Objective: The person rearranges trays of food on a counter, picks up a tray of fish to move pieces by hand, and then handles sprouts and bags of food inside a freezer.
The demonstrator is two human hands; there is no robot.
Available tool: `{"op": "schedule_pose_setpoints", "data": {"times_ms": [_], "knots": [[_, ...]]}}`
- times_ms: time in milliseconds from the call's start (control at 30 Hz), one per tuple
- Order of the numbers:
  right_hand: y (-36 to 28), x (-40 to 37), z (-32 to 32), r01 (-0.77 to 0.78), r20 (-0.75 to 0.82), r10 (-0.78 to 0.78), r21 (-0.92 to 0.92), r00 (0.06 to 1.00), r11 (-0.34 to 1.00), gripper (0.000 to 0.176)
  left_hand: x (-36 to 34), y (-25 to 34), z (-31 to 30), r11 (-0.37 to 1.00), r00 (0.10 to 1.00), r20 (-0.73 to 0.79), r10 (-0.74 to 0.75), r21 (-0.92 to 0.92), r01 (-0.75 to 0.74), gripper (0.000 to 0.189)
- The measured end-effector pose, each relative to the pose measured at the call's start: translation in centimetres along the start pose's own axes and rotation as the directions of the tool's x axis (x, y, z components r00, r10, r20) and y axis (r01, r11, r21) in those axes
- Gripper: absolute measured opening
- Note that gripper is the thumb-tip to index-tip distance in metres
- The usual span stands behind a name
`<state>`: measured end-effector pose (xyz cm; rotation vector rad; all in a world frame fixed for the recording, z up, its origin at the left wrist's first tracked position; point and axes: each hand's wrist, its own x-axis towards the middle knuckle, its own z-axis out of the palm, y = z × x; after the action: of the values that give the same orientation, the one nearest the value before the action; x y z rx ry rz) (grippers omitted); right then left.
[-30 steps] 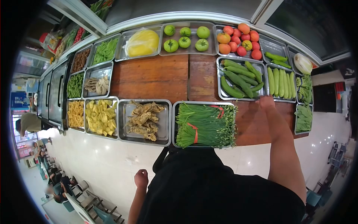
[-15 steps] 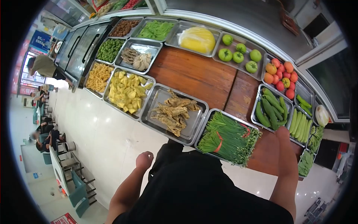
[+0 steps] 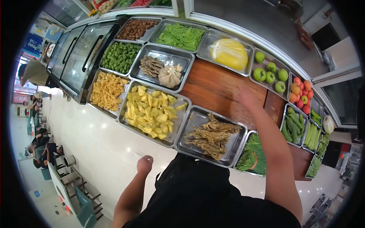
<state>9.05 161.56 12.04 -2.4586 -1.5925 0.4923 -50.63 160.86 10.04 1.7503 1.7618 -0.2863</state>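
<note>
My right hand (image 3: 248, 98) reaches over the bare brown wood (image 3: 213, 85) in the middle of the table. Motion smears its fingers, and nothing held shows in it. Below that arm lie a tray of fried, battered strips (image 3: 215, 136) and a tray with a bundle of green garlic chives (image 3: 254, 154), partly covered by the forearm. Low at my left side hangs my left hand (image 3: 145, 165), its fingers curled in and nothing visible in them. It is apart from the trays, nearest the one of yellow chunks (image 3: 150, 110).
Metal trays hold mushrooms (image 3: 152, 66), green leaves (image 3: 180, 37), a yellow bagged mass (image 3: 229, 53), green tomatoes (image 3: 270, 77), red tomatoes (image 3: 302, 95) and cucumbers (image 3: 292, 125). A glass-lidded cabinet (image 3: 81, 55) adjoins the left end. People sit along the far left; one person (image 3: 34, 72) stands near the cabinet.
My right hand has moved from beside the cucumber tray leftward and up over the bare wood. The view has shifted left, so the trays appear farther right. My left hand stays low.
</note>
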Motion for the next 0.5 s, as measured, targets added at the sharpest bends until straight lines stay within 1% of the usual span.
{"op": "schedule_pose_setpoints", "data": {"times_ms": [67, 133, 233, 267, 333, 367, 433, 500], "knots": [[-2.8, 5.6, 1.0, 0.042, 0.050, -0.037, -0.116, 0.998, 0.992, 0.044, 1.5, -4.0, -1.4, 0.999, 0.997, -0.065, -0.039, -0.033, 0.037, 0.026], [-2.2, 10.7, 5.3, 0.126, -0.185, -0.146, -0.115, 0.972, 0.985, 0.046, 1.9, -7.0, -2.9, 0.994, 0.990, -0.094, -0.106, -0.033, 0.104, 0.026], [-4.2, 15.0, 5.7, 0.043, -0.156, -0.065, -0.140, 0.986, 0.989, 0.047, 1.6, -11.7, -3.5, 0.986, 0.979, -0.117, -0.165, -0.042, 0.161, 0.025], [-4.9, 15.8, 5.5, 0.033, -0.153, -0.055, -0.142, 0.987, 0.989, 0.047, 1.2, -12.2, -3.8, 0.987, 0.981, -0.109, -0.160, -0.038, 0.156, 0.025], [-6.1, 16.5, 5.2, -0.154, -0.029, 0.151, -0.169, 0.988, 0.974, 0.050, 0.2, -13.4, -4.2, 0.968, 0.967, -0.066, -0.248, -0.042, 0.246, 0.025], [-6.6, 16.3, 5.2, -0.163, -0.026, 0.161, -0.171, 0.987, 0.972, 0.050, -0.1, -14.2, -4.0, 0.979, 0.977, -0.075, -0.201, 0.020, 0.203, 0.025], [-7.1, 15.6, 5.0, -0.144, -0.039, 0.138, -0.223, 0.990, 0.964, 0.041, 0.0, -15.3, -3.6, 0.980, 0.984, -0.052, -0.172, 0.097, 0.176, 0.024], [-7.9, 14.6, 4.8, -0.143, -0.033, 0.139, -0.230, 0.990, 0.963, 0.040, 1.0, -15.6, -3.2, 0.985, 0.990, -0.047, -0.136, 0.100, 0.140, 0.024]]}}
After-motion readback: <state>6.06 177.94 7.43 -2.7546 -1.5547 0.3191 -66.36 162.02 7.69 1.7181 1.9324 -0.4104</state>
